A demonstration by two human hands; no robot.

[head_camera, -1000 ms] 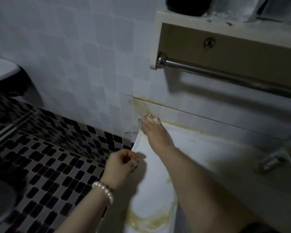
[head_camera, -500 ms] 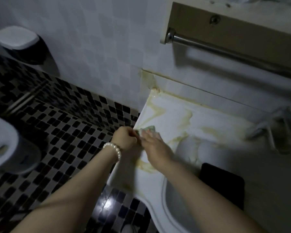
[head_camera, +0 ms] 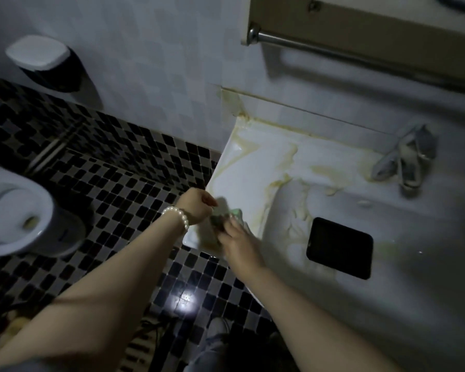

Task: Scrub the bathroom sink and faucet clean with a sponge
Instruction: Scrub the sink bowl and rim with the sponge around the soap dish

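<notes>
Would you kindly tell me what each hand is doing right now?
Left hand: fingers curled at the sink edge; whether it holds anything cannot be told.
Right hand: presses the green sponge on the sink rim; its grip is blurred.

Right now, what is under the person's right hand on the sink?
A green sponge shows under the right hand, pressed on the stained sink rim. Most of the sponge and the rim beneath it are covered.
</notes>
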